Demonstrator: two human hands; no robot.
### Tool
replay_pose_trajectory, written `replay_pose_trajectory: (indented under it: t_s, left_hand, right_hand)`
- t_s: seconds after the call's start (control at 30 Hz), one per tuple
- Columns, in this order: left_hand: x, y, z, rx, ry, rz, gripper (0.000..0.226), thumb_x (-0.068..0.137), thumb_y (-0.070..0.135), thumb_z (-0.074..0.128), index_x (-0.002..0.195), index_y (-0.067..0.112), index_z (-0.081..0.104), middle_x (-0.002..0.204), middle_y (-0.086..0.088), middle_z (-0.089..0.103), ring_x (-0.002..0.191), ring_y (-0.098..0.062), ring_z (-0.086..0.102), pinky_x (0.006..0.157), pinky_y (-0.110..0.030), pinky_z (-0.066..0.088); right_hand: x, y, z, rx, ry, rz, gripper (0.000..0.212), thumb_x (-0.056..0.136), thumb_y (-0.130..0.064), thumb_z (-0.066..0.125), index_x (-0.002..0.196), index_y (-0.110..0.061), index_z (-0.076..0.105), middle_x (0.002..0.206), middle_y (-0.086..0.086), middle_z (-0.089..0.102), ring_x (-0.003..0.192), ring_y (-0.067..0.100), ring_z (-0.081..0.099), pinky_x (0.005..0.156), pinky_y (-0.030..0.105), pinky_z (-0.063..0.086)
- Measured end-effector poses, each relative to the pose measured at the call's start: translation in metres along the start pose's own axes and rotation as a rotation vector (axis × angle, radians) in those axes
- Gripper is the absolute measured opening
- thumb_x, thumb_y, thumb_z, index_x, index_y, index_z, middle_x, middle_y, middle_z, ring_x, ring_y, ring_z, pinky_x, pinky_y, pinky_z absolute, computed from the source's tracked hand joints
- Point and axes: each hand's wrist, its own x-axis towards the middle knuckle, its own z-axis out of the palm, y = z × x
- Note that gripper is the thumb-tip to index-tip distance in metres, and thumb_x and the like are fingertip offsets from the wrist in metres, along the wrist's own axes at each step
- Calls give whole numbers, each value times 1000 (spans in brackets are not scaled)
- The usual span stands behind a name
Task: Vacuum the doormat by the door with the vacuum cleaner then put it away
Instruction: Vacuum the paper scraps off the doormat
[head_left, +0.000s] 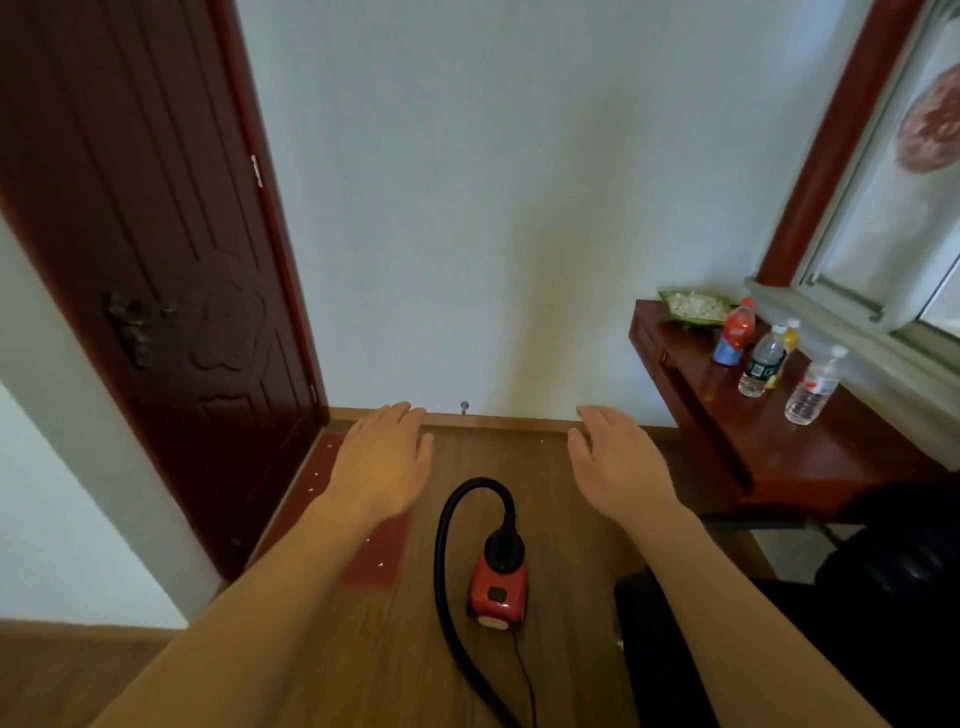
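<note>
On the far left is the dark red door (156, 260). Right by it, on the floor, lies the red doormat (379, 556). Little white bits lie on it, so I think it has not been cleaned yet. The left hand (384, 457) floats above the mat, fingers flat, holding nothing.

In the middle, nearer the person, sits the vacuum cleaner (498, 587). It is small and red, with a black top. Its black hose (447, 519) loops up, then runs down out of the picture, so I cannot see its end. Nobody is touching it.

The right hand (618, 467) is flat and empty too, well apart from the left one. On the right stands a desk (779, 457) with bottles (763, 364).

So all the work looks left to do: pick up the hose, clean the mat, put the vacuum away.
</note>
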Motion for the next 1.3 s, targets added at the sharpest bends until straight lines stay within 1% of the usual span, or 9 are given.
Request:
replay_pose_trajectory:
  t_s: [0.17,0.47,0.53,0.6,0.67,0.87,1.07,1.17,1.3]
  left_hand:
    - [33,-49,7,-33,2,20,50,109,34,35,153,12,43,159,-8,43,149,-25,36,124,-39,24]
    - [87,-118,14,-27,-17,64,48,109,32,34,151,12,46,156,-8,46,146,-25,39,123,-39,24]
    - [97,-126,18,-22,-28,65,47,109,32,34,149,11,48,153,-9,49,143,-25,41,122,-40,25]
    - [108,-130,23,-29,-45,62,47,109,32,33,149,12,48,153,-9,49,143,-25,42,122,-40,25]
    - [120,-132,30,-37,-68,60,48,109,33,32,149,12,47,153,-8,49,143,-25,41,123,-40,25]
    - [159,-124,59,-39,-96,39,51,108,35,33,154,15,41,158,-5,45,146,-23,38,121,-44,26]
    - [204,-112,92,-14,-170,-35,54,109,39,30,157,18,37,166,-4,33,154,-23,27,126,-46,18]
    - [225,-107,108,-16,-177,-59,54,108,38,31,157,17,38,166,-5,33,154,-23,27,127,-45,20]
    - [247,-102,129,6,-171,-54,53,107,36,35,155,16,43,163,-6,39,152,-23,33,125,-44,25]
  right_hand:
    - [34,-29,32,-2,-4,25,49,107,-34,36,150,-12,42,152,5,48,141,21,41,116,34,30]
    - [90,-77,75,-54,-21,-4,45,106,-31,38,143,-9,51,141,8,57,131,22,50,113,36,35]
    - [99,-81,82,-72,-27,-7,41,106,-30,38,136,-10,55,132,7,61,124,22,54,110,35,38]
    - [109,-81,90,-76,-24,-20,36,105,-30,37,126,-13,60,116,2,64,109,18,58,106,37,46]
    - [120,-76,98,-77,-24,-29,32,103,-31,36,115,-15,61,103,-2,62,97,14,56,97,38,50]
    - [162,-48,119,-104,-71,-65,41,104,-36,34,131,-17,57,127,-2,62,119,15,55,110,37,44]
    - [213,-17,138,-122,-157,-88,46,106,-36,33,143,-14,49,144,3,54,136,19,45,119,37,30]
    - [228,0,145,-117,-198,-94,46,107,-35,32,145,-13,46,146,3,52,138,20,44,120,38,28]
    - [245,25,157,-131,-215,-83,43,106,-35,33,139,-13,50,138,3,57,130,20,49,116,37,33]
